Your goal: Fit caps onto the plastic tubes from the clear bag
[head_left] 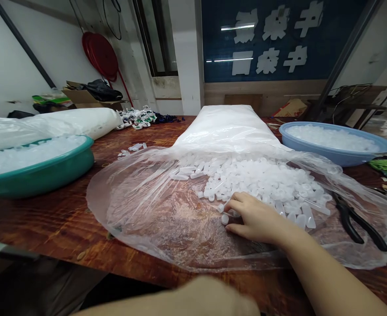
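Note:
My right hand (254, 218) rests on the clear plastic sheeting (154, 228), its fingers curled round a few small white plastic pieces (225, 219) at the near left edge of a pile. Behind and beside that hand spreads the pile of small white translucent plastic pieces (256, 177), some round and cap-like, some long and flat. My left hand (216, 298) is a blur at the bottom edge, low in front of the table, with its fingers not readable. Black-handled pliers (349, 219) lie on the sheeting to the right of my right hand.
A full white bag (228, 127) lies behind the pile. A green basin (81, 158) at left and a blue basin (331, 151) at right hold white pieces. Another white bag (78, 125) and small mixed parts (141, 116) sit at back left on the wooden table (58, 232).

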Demonstrator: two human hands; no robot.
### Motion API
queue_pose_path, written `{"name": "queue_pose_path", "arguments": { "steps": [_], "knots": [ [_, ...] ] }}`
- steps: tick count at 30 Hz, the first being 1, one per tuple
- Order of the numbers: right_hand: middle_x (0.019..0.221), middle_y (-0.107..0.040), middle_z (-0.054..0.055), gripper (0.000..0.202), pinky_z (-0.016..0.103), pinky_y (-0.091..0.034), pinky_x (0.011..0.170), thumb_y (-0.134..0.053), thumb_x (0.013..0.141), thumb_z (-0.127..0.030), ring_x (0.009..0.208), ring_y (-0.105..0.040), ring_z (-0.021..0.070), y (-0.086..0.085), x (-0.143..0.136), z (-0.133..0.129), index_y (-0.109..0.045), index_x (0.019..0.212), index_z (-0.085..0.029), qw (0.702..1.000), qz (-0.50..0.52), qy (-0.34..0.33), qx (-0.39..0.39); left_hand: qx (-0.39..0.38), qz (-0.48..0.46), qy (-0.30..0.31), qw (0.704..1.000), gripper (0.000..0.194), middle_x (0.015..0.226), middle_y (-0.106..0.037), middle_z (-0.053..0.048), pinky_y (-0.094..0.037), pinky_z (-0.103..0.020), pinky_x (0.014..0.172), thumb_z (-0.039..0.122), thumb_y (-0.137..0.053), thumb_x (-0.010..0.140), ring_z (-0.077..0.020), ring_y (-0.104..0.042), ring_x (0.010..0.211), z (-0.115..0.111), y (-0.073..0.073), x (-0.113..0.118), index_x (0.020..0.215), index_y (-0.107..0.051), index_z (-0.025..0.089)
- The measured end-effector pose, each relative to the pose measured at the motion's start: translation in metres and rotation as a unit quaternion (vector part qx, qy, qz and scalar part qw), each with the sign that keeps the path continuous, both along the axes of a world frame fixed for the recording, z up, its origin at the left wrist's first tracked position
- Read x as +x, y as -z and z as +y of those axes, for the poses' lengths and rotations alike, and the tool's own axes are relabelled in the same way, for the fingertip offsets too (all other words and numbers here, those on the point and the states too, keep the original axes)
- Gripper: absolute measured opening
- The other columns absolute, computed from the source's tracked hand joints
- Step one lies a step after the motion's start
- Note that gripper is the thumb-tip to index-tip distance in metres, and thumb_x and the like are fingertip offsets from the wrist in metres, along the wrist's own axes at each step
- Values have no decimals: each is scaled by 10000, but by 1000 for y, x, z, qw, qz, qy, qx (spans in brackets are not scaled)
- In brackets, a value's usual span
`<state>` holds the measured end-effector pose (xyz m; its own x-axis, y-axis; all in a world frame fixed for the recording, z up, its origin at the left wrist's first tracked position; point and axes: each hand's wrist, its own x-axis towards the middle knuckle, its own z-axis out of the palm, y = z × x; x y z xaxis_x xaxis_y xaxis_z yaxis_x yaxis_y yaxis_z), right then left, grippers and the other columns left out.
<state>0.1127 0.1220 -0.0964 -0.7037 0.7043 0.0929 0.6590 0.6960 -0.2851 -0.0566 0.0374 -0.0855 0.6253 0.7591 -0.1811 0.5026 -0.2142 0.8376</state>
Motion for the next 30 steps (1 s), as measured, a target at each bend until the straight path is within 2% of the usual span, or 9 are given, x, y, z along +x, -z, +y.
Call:
{"name": "queue_pose_path", "arguments": {
  "steps": [5, 8, 11, 14, 19, 23, 26, 28, 30],
  "knots": [
    [933, -584, 99, 105, 374, -457, 771, -586, 781, -169, 902, -545, 250, -1, -9, -2, -620, 879, -157, 1000, -10, 4, 7, 149, 141, -169, 964, 330, 676, -503, 0, -303, -260, 517, 507, -504, 791, -163, -468, 614, 73, -16, -22, 773, -468, 179],
    [928, -604, 75, 121, 328, -478, 738, -516, 832, -179, 856, -568, 201, 0, -5, 1, -585, 931, -169, 996, 78, 29, -17, 173, 159, -185, 954, 261, 705, -499, 0, -300, -253, 535, 442, -400, 842, -168, -479, 644, 98, -9, -29, 796, -420, 186],
    [934, -621, 58, 169, 284, -506, 661, -504, 859, -276, 805, -596, 171, 5, 0, 5, -553, 999, -195, 959, 257, 89, -75, 167, 168, -124, 963, 196, 695, -504, 1, -301, -249, 530, 379, -374, 856, -162, -480, 624, 95, 4, -27, 793, -406, 196],
    [949, -640, 47, 205, 290, -526, 708, -534, 844, -320, 842, -621, 171, 10, -1, 5, -557, 1022, -220, 928, 338, 93, -126, 176, 182, -95, 963, 142, 656, -504, 4, -279, -246, 502, 332, -415, 821, -151, -462, 576, 86, 11, -23, 770, -421, 200],
    [957, -680, 41, 191, 300, -541, 754, -539, 819, -242, 864, -650, 178, 8, -6, -1, -601, 998, -222, 931, 321, 54, -163, 165, 141, -96, 972, 49, 627, -513, 9, -290, -234, 502, 239, -476, 704, -143, -467, 581, 85, 12, -27, 693, -472, 192],
    [987, -685, 28, 202, 296, -526, 765, -532, 831, -244, 875, -646, 179, 6, -6, -5, -624, 1010, -243, 952, 293, 15, -87, 135, 111, -85, 981, 60, 637, -552, 13, -323, -221, 514, 200, -474, 658, -140, -492, 592, 85, 13, -31, 684, -527, 189],
    [778, -692, 13, 198, 257, -504, 603, -514, 851, -365, 675, -639, 161, 5, -10, -7, -645, 886, -220, 965, 238, 71, -79, 163, 142, -82, 973, 60, 657, -576, -2, -315, -226, 508, 210, -485, 662, -153, -507, 601, 82, 12, -30, 692, -533, 191],
    [533, -599, -6, 430, 239, -432, 467, -400, 888, -476, 500, -569, 139, 5, -13, -8, -591, 621, -199, 966, 196, 129, -108, 195, 170, -80, 963, 63, 685, -596, -19, -310, -240, 515, 224, -487, 672, -172, -521, 619, 81, 12, -28, 705, -530, 192],
    [484, -546, -5, 533, 241, -405, 447, -305, 905, -520, 476, -542, 138, 4, -16, -8, -539, 552, -196, 960, 191, 160, -127, 210, 189, -86, 955, 79, 708, -608, -37, -309, -254, 522, 247, -483, 684, -193, -534, 636, 81, 11, -26, 719, -527, 192]
  ]
}}
